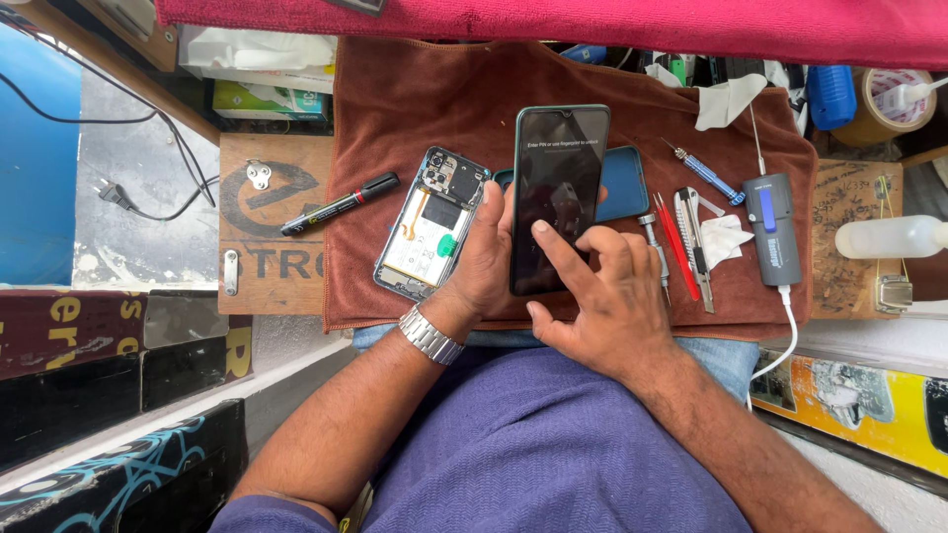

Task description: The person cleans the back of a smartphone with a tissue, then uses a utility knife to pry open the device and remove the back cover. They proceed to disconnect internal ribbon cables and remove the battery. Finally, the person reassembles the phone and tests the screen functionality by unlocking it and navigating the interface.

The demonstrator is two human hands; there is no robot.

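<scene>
My left hand (486, 259) grips a dark smartphone (556, 188) from its left side and holds it upright over a brown cloth (415, 99). The screen is lit dimly. My right hand (602, 296) is in front of the phone's lower half, its index fingertip touching the screen. A metal watch sits on my left wrist. To the left of the phone lies an opened phone body (431, 224), back cover off, battery and circuit board showing. A blue back cover (622, 183) lies partly hidden behind the held phone.
A black marker (339, 204) lies at the cloth's left edge. To the right are a red-handled tool (677, 259), a utility knife (695, 247), a blue screwdriver (703, 172), a grey cabled device (772, 229), a white bottle (889, 237) and a tape roll (889, 104).
</scene>
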